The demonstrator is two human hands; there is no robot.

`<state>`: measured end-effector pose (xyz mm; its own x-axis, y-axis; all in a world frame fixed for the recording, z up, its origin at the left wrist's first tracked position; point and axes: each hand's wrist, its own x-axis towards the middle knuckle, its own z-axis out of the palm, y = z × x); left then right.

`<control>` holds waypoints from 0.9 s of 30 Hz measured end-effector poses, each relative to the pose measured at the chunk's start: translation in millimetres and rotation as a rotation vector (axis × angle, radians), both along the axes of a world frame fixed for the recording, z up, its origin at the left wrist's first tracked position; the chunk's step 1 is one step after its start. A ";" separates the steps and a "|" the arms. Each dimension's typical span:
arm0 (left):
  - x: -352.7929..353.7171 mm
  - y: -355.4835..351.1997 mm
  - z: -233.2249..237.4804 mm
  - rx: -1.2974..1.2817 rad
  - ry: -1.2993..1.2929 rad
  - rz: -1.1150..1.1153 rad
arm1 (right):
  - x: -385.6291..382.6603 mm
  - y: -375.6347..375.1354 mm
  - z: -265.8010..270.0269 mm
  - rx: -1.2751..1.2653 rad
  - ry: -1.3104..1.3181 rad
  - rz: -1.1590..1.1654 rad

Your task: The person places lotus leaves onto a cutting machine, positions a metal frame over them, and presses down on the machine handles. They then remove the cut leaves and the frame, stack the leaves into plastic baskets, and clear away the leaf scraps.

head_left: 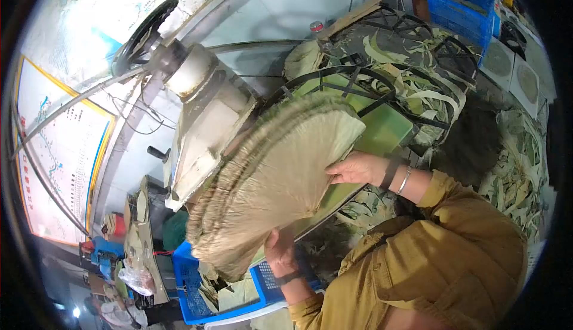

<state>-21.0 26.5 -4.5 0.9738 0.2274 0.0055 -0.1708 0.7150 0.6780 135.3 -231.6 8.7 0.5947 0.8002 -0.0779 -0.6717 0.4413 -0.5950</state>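
A thick stack of fan-shaped dried palm leaves point(280, 169), pale brown and finely pleated, lies spread between my two hands, its rounded edge away from me. My right hand point(352, 170) grips the stack at its right end, thumb along the top leaf. Down at the near left end, my left hand point(279, 251) is closed on the leaves' lower edge. Part of a green board point(385, 126) shows beneath and behind the stack. Just beyond it stands a worn machine point(206, 121) with a black handwheel point(143, 37).
Black metal frames point(388, 79) with leaf scraps sit beyond the board. A blue basket point(191, 291) holding leaf pieces is below left; another blue crate point(459, 10) stands far right. Leaf scraps point(516, 169) are heaped at right. Posters point(62, 151) cover the wall. A person point(116, 312) is at lower left.
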 end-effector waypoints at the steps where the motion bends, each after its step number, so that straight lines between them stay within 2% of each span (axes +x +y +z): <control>1: 2.5 -1.9 10.0 0.044 -0.054 -0.001 | -6.5 2.4 15.5 0.011 -0.011 -0.066; 2: 0.3 -10.2 19.7 0.109 -0.104 0.082 | -13.5 4.9 28.5 0.020 -0.021 -0.132; 3: -7.5 -19.1 27.9 0.104 -0.096 0.067 | -22.0 8.9 38.2 0.015 -0.012 -0.147; 5: -16.5 -33.9 35.4 0.205 0.127 0.280 | -39.0 16.2 53.9 0.045 0.007 -0.192; 6: -14.1 -34.3 27.0 0.580 0.158 0.377 | -46.7 17.1 61.4 0.041 0.014 -0.225; 7: -8.8 -41.8 35.3 0.579 0.155 0.341 | -53.1 17.3 67.9 -0.034 -0.048 -0.238; 9: -5.1 -63.3 58.7 0.245 0.075 0.435 | -47.3 6.0 66.3 -0.126 -0.097 -0.277; 10: -4.6 -64.7 67.0 0.177 0.121 0.420 | -29.2 -9.9 64.6 -0.326 -0.531 -0.057; 11: -6.4 -75.4 80.7 0.148 0.270 0.524 | -9.9 -27.3 67.3 -0.515 -0.958 0.192; 12: -6.3 -64.9 71.2 0.111 0.266 0.443 | -3.6 -47.0 103.4 -1.043 -1.115 0.273; 13: -9.2 -45.3 54.2 0.076 0.254 0.365 | 36.0 -55.7 71.9 -1.032 -1.096 0.171; 14: -14.3 -20.4 29.7 0.063 0.330 0.299 | 58.7 -62.2 59.8 -1.142 -1.562 -0.254; 15: -13.9 -4.5 15.1 0.059 0.407 0.232 | 102.6 -60.6 31.1 -1.363 -1.709 -0.467; 16: -11.8 -18.0 22.4 0.123 0.449 0.240 | 127.2 -67.9 29.7 -1.447 -1.912 -0.659; 17: -16.6 29.9 -29.8 0.199 0.756 0.346 | 148.9 -66.5 21.7 -1.438 -1.898 -0.686; 19: -12.9 -14.5 1.8 0.264 0.562 0.393 | 195.6 -62.8 15.1 -1.688 -1.818 -0.196; 20: -15.9 -12.0 8.6 0.303 0.687 0.355 | 208.3 -61.3 24.4 -1.671 -1.805 -0.215; 21: -22.6 -6.6 11.3 0.337 0.814 0.316 | 218.0 -62.0 38.4 -1.563 -1.700 0.000; 22: -32.5 -23.1 5.2 0.642 0.662 0.458 | 225.2 -66.6 43.3 -1.443 -1.582 0.200; 23: -30.1 -26.0 8.8 0.434 0.662 0.484 | 227.0 -69.4 34.2 -1.427 -1.571 0.181; 25: -22.6 -17.4 6.7 0.468 0.752 0.492 | 228.0 -68.0 7.9 -1.176 -1.926 -0.497; 27: -25.4 -32.5 12.1 0.588 0.697 0.535 | 254.8 -37.3 -30.1 -1.498 -2.103 -0.524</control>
<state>-46.4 -5.9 7.7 0.5775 0.7713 -0.2676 0.1940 0.1887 0.9627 390.2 -268.9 -21.4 0.6123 0.6597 0.4358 0.7027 -0.7067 0.0824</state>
